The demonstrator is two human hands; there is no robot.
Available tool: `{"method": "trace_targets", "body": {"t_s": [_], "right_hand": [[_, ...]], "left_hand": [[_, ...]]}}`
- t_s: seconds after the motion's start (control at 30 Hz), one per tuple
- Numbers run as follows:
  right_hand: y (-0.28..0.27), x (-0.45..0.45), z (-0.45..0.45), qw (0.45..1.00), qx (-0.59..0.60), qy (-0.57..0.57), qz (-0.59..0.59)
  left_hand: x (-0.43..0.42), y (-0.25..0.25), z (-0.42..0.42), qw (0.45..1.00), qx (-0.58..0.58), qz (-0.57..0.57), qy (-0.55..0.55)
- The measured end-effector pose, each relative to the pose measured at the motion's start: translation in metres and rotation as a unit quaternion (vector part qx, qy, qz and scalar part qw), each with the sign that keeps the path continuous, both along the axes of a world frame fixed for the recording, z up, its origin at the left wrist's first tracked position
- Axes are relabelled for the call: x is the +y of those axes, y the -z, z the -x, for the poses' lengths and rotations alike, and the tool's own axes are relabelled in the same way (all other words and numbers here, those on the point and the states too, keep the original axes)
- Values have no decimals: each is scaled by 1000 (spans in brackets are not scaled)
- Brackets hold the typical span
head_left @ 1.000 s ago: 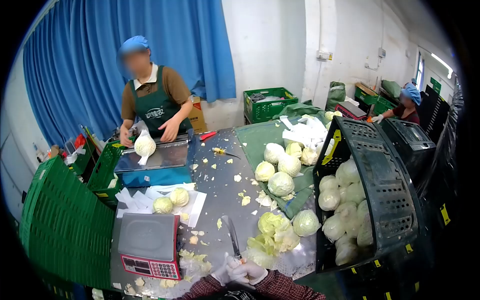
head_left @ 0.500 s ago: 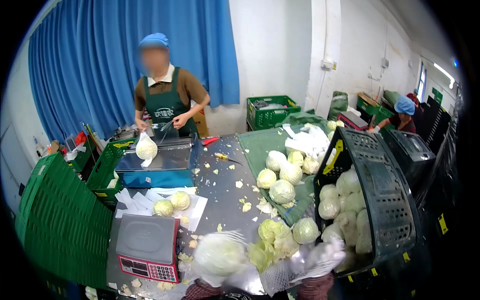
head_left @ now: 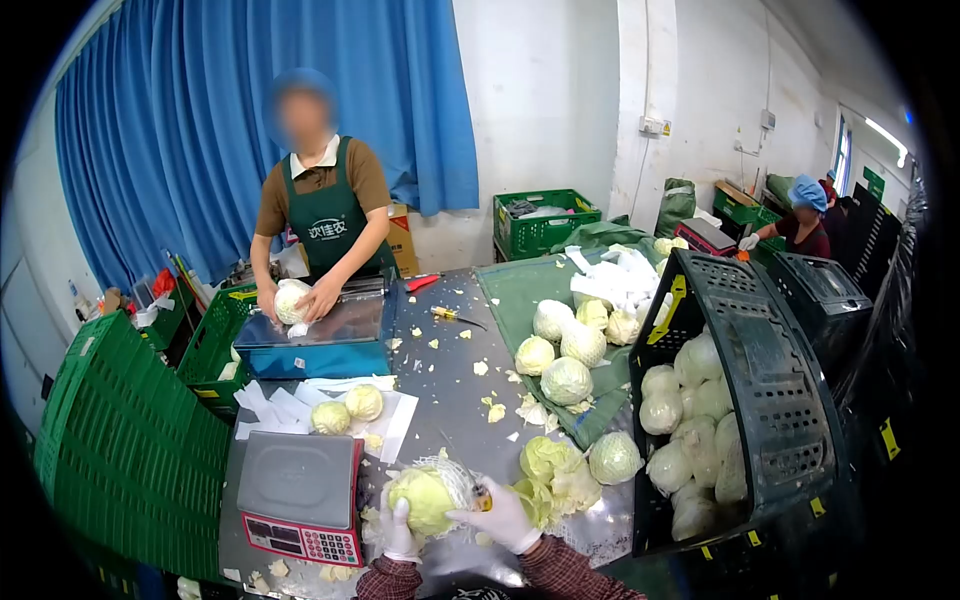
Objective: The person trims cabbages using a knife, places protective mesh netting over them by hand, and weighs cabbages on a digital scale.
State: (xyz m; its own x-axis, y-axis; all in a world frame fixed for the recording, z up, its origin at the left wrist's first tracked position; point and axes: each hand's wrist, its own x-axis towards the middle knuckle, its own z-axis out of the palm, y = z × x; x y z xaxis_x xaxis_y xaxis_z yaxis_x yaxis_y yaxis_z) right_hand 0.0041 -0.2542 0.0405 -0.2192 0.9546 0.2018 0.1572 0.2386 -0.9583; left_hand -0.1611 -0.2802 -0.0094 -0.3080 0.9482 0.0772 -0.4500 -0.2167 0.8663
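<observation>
In front of me, a pale green cabbage (head_left: 422, 502) sits in my left hand (head_left: 402, 532), which wears a white glove and grips it from the left side. White foam netting (head_left: 458, 482) covers the cabbage's right and upper part. My right hand (head_left: 508, 518), also gloved, is closed around the orange-yellow handle of a small knife (head_left: 482, 497). Its thin blade points up and away beside the netting. Loose cabbage leaves (head_left: 560, 482) lie to the right of my right hand, with a netted cabbage (head_left: 614, 459) beyond them.
A scale (head_left: 300, 495) stands at my left beside green crates (head_left: 130, 450). On the right, a tipped dark crate (head_left: 780, 400) holds wrapped cabbages. More cabbages lie on a green cloth (head_left: 510, 290). Across the table, a co-worker (head_left: 330, 215) handles a cabbage on a wrapping machine (head_left: 340, 330).
My right hand has come left from near the dark crate to the cabbage and now holds a knife. The netting is pulled partly off the cabbage. The co-worker has lowered a cabbage onto the machine.
</observation>
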Motion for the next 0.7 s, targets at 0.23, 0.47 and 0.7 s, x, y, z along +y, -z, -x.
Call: {"method": "trace_targets", "body": {"t_s": [0.23, 0.47, 0.7], "right_hand": [[8, 6, -43, 925, 249, -87, 275], [7, -2, -104, 861, 463, 59, 201], [56, 6, -144, 823, -514, 239, -32]], "left_hand": [[-6, -7, -13, 969, -172, 119, 129], [5, -11, -7, 979, 184, -24, 78], [18, -6, 32, 877, -364, 33, 313]]}}
